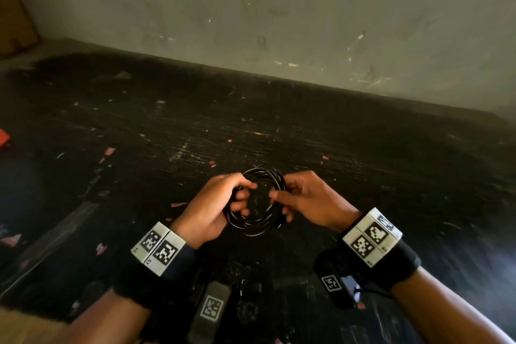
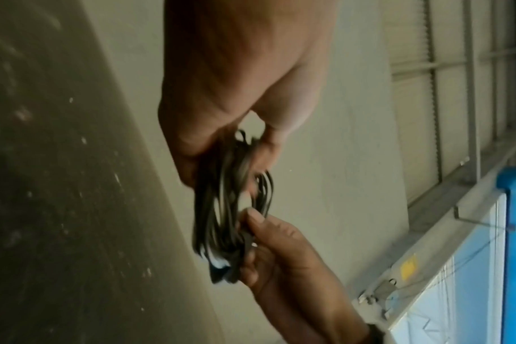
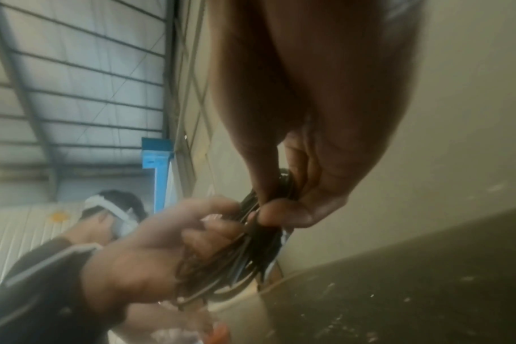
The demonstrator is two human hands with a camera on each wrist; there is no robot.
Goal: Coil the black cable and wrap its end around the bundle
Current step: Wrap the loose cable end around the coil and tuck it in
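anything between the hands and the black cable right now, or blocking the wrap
Nothing visible does. The left hand and right hand both already grip the coiled black cable directly, holding it above the dark table.

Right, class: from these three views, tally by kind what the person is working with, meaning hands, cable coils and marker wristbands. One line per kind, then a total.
Hands: 2 (left hand, right hand)
Black cable coil: 1, gripped on both sides
Wristbands with black-and-white markers: 2 (left, right)
Total: 5
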